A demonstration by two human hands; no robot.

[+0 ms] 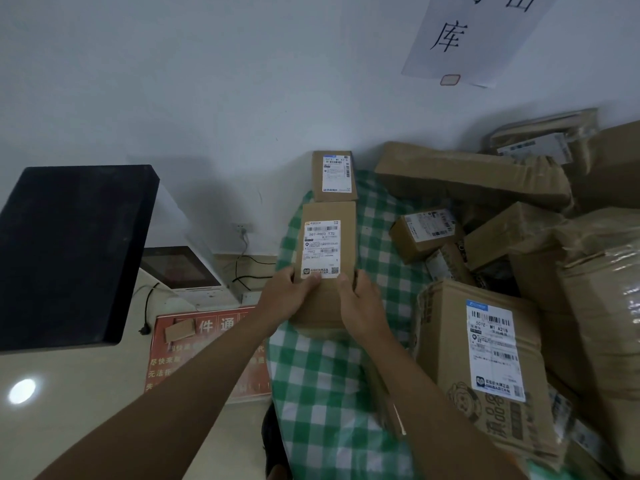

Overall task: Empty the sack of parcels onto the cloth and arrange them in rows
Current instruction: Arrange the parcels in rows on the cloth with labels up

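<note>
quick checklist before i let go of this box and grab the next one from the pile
1. Both hands on the box: ok. The left hand and right hand hold the near end of the long cardboard box.
2. Box on the checked cloth: ok, mostly, though its left edge sits near the cloth's edge.
3. In line with the small box by the wall: ok, end to end.
4. Label up: ok.
5. Space for the next row: ok, bare cloth to the right.
6. Pile of parcels stable: cannot tell.
</note>
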